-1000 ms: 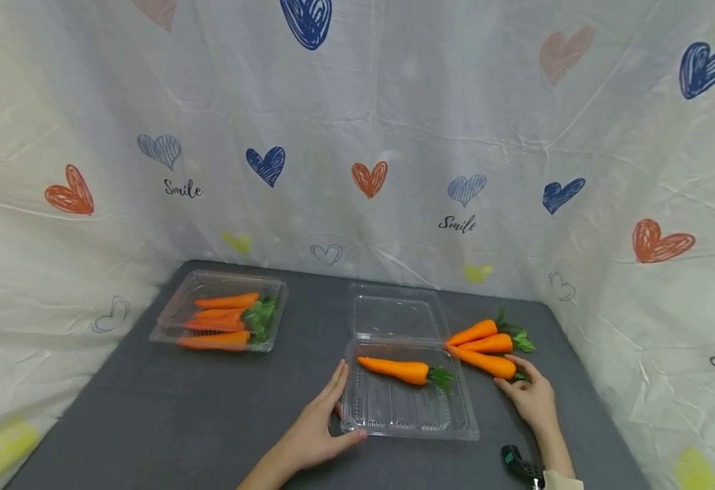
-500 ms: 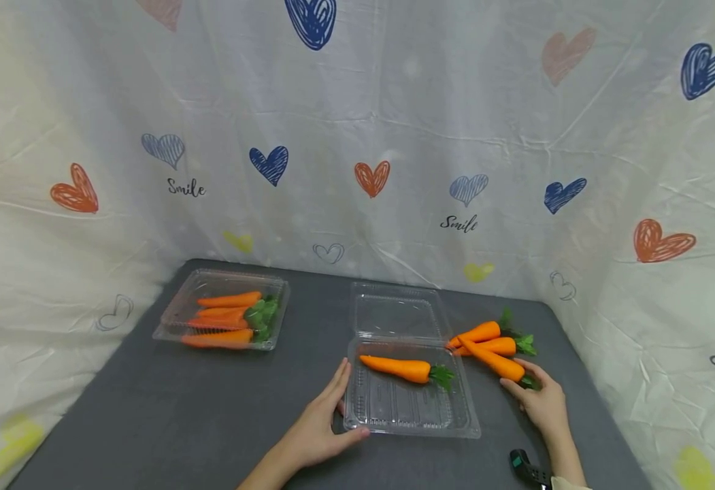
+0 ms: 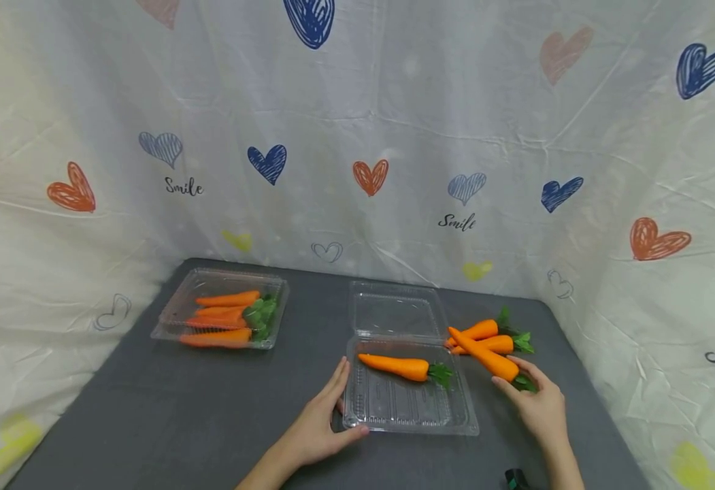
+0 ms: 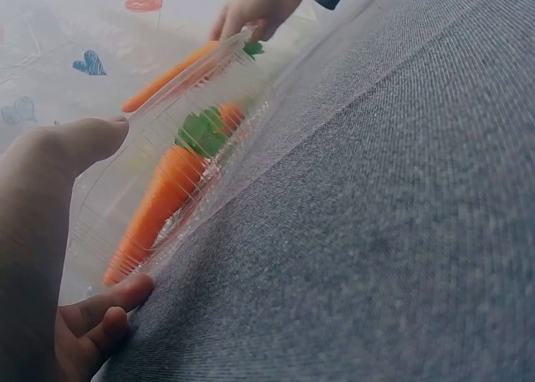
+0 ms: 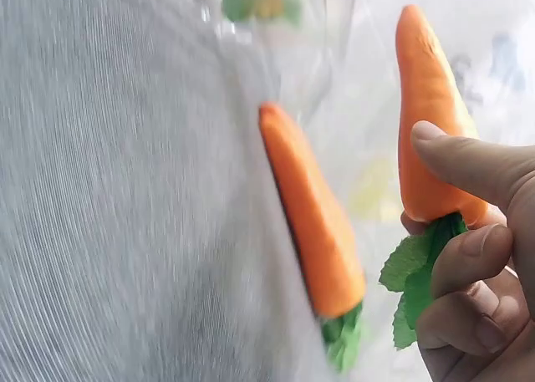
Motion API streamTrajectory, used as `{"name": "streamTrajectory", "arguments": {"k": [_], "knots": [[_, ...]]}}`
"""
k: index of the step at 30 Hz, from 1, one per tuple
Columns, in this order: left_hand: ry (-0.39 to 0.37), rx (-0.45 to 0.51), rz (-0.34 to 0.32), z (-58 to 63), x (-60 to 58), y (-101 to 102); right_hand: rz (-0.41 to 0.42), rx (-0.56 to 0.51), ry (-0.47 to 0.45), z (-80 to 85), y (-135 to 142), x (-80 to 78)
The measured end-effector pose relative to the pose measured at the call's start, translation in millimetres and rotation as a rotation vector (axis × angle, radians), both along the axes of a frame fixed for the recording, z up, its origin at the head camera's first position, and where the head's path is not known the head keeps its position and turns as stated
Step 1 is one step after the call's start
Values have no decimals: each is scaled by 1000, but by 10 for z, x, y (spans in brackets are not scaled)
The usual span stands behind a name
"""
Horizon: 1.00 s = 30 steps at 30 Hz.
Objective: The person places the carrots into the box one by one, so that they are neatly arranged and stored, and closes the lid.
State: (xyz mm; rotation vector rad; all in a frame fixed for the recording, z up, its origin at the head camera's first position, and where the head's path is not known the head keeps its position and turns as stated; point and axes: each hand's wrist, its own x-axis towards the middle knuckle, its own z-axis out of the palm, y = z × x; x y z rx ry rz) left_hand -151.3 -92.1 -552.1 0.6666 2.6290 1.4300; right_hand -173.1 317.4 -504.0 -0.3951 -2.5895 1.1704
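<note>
My right hand (image 3: 537, 408) pinches an orange carrot (image 3: 486, 355) near its leafy end. In the right wrist view the thumb lies across this carrot (image 5: 430, 106), tip raised, with another carrot (image 5: 313, 219) below. Two carrots with green tops, one of them a carrot (image 3: 482, 330) at the back, lie behind it in the head view. My left hand (image 3: 317, 425) holds the near left corner of an opened clear plastic container (image 3: 394, 415), thumb at the front rim, fingers along the left side. One carrot (image 3: 394, 366) lies inside, leaves to the right.
A closed clear container (image 3: 176, 306) with several carrots stands at the back left of the dark grey table (image 3: 179, 408). The opened container's lid (image 3: 400, 309) lies back towards the heart-patterned curtain (image 3: 333, 136). A black wrist strap piece (image 3: 516, 478) shows near my right forearm.
The right hand has lifted its carrot from beside the other two, and the tip has swung up and back across them. The left hand and container have stayed put.
</note>
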Motion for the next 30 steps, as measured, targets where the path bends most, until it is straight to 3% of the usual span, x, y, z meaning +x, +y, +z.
{"name": "streamTrajectory", "arguments": {"k": [8,18,24,30], "knots": [[-12,3,-2,-28,10,-10,132,-29,4,136,-374,100],[-19,25,4,-35,2,-6,300,-14,-13,265,-860,94],[-10,20,-3,-34,-9,-8,358,64,-79,246,-1125,108],[-10,24,8,-23,4,18,410,142,-139,95,-1263,61]]}}
